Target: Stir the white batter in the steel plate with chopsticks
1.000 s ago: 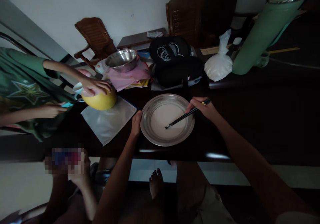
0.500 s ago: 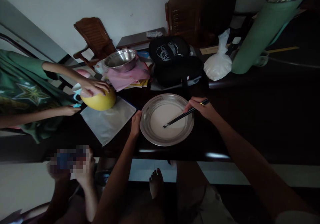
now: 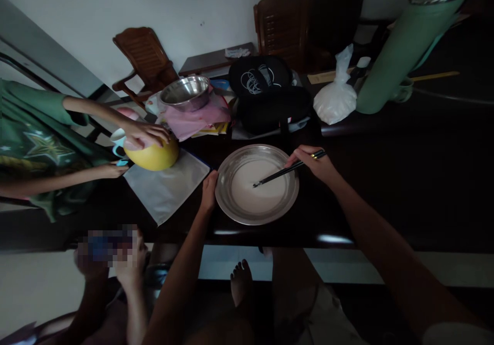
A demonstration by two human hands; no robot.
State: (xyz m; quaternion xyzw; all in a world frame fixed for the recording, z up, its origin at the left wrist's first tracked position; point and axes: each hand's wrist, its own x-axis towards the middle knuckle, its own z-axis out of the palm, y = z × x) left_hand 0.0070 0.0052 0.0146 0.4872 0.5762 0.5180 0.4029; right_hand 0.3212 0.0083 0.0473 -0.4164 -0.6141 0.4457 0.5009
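Note:
A wide metal bowl point(image 3: 232, 209) stands on the dark table, with a whitish liquid point(image 3: 250, 178) in its bottom. My left hand point(image 3: 209, 188) grips the bowl's left rim; part of its fingers is hidden beneath the edge. Closed around a pair of black chopsticks point(image 3: 276, 175) is my right hand point(image 3: 311, 161), above the right rim. The chopsticks slant down to the left, and their tips dip into the liquid near the middle of the bowl.
At left, a person in green rests a hand on a yellow round object point(image 3: 154, 156) over a pale pouch point(image 3: 170, 191). Behind lie a steel basin point(image 3: 189, 95), a black case point(image 3: 270, 108), a tied bag of white powder point(image 3: 335, 102) and a green flask point(image 3: 401, 52). Another person's hands are lower left.
The chopstick tips have shifted slightly up in the bowl, and my right hand has moved a little with them. My left hand stays on the rim.

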